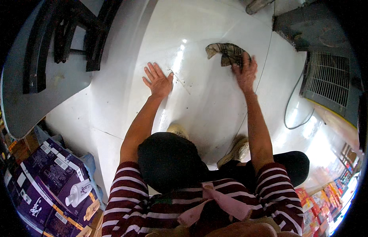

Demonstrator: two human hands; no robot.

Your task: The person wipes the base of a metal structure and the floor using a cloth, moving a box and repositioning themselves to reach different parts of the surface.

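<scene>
A crumpled dark checked cloth (pixel 228 51) lies on the glossy white tiled floor (pixel 201 124). My right hand (pixel 245 74), a little blurred, is at the cloth's right end with fingers bent over it; whether they grip it or only press on it cannot be told. Well to the left of the cloth, my left hand (pixel 160 84) rests palm down on the floor with its fingers spread and nothing in it. Beside my left thumb is a thin stick-like piece of debris (pixel 184 86) with small dark specks around it.
Dark furniture legs (pixel 35 65) stand on a grey base at the upper left. Purple printed cartons (pixel 53 177) are stacked at the lower left. On the right are a dark unit with a wire grille (pixel 329 77) and a looped cable (pixel 286 115). Colourful packages (pixel 320 204) are at the lower right.
</scene>
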